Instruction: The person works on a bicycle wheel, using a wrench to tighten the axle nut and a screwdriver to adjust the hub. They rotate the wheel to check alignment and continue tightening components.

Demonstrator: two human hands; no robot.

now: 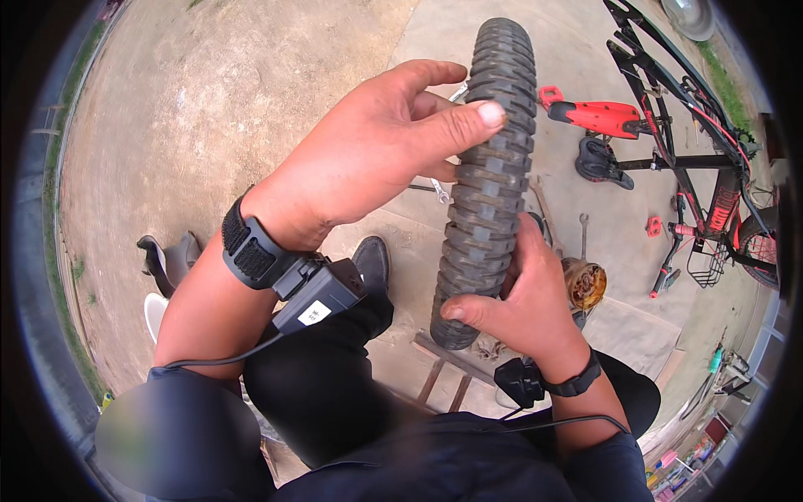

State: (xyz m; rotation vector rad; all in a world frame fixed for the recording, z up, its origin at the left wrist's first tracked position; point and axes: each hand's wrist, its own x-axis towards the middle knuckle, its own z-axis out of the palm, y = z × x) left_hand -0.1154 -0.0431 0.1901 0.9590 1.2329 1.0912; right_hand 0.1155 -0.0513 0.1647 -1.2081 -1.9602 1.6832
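Observation:
A black bicycle tire (485,180) with chunky knobs is held up in front of me, tread toward me and tilted slightly right at its top. Seen edge-on, it hides whether a rim sits inside. My left hand (376,138) holds its upper left side, thumb pressed on the tread and the other fingers at the side, partly hidden behind it. Lower down, my right hand (527,289) grips the tire from the right, its thumb across the tread and its fingers wrapped round the far side. Each wrist wears a strapped black device.
At the right lies a black and red bicycle frame (682,161) with a red fender (598,118). Near it are a black saddle (600,163), a wrench (584,234) and a container of brownish contents (585,283). A wooden stool (443,364) stands below the tire.

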